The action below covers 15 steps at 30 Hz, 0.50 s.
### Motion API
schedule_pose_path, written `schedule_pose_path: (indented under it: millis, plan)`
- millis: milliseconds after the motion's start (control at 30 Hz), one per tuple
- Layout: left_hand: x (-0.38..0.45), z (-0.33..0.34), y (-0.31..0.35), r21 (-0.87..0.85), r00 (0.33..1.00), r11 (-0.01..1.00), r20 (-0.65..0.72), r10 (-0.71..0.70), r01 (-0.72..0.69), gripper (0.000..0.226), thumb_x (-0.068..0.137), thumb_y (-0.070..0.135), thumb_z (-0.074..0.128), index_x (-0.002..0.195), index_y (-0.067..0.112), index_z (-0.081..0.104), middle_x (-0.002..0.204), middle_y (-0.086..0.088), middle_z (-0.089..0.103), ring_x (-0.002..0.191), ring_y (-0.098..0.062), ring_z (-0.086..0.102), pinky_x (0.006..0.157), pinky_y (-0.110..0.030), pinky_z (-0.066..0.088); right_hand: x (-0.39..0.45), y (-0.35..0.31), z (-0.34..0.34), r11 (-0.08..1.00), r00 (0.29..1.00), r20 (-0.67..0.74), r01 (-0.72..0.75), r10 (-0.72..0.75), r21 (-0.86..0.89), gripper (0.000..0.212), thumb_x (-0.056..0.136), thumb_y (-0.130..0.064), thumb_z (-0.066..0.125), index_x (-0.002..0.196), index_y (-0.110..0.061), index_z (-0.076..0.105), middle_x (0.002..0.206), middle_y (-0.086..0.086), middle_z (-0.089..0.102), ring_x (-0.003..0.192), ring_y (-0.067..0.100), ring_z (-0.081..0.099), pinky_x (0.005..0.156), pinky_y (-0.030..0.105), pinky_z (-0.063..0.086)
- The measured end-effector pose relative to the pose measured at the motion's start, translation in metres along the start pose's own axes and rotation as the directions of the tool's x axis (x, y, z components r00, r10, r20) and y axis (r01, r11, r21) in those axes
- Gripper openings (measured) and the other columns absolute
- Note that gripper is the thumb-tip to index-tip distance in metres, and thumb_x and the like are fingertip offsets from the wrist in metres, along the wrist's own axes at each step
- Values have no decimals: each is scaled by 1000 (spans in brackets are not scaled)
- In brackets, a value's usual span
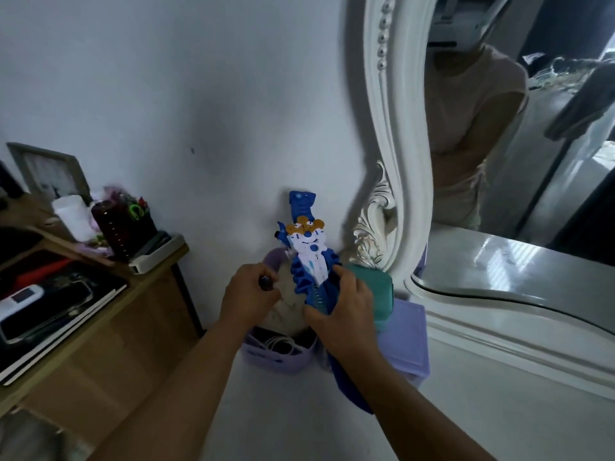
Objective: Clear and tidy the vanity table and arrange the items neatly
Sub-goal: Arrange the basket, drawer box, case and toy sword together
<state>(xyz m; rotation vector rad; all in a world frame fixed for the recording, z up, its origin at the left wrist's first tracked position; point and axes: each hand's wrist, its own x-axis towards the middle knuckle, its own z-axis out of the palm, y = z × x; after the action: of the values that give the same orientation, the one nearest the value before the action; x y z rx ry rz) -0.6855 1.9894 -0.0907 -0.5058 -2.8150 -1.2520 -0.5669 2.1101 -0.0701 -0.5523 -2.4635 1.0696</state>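
My right hand (342, 307) grips a blue and white cartoon toy (307, 251) by its lower part and holds it upright against the wall. My left hand (248, 294) is curled round a small dark object (265, 282) just left of the toy. Both hands hover over a lilac basket (276, 356) that holds a white cable and a pale round item. A teal box (372, 287) sits on a lilac box (406, 341) right of my right hand, beside the white vanity table (519, 331).
The ornate white mirror (392, 128) stands on the vanity and reflects a person. On the left, a wooden desk (109, 314) carries notebooks, a white remote (20, 299), a dark pen holder (124, 224), a white bottle (71, 214) and a picture frame (46, 171).
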Motion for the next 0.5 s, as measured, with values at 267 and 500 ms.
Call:
schedule_pose_path:
  millis: [267, 500]
  plan:
    - [10, 20, -38, 39, 960, 999, 281, -6, -6, 30, 74, 27, 71, 104, 20, 67, 110, -2, 60, 96, -18, 57, 86, -34, 49, 19, -1, 28, 998, 998, -21, -59, 59, -4, 77, 72, -29, 72, 136, -18, 30, 129, 9, 39, 118, 22, 35, 99, 35, 36]
    - [8, 2, 12, -594, 960, 778, 278, -41, 205, 17, 87, 28, 57, 100, 17, 59, 91, 7, 66, 72, -3, 67, 53, -15, 51, 21, -6, 47, 994, 996, -58, -56, 62, 98, 79, 70, -23, 76, 134, -16, 31, 129, 9, 38, 120, 19, 31, 97, 21, 26]
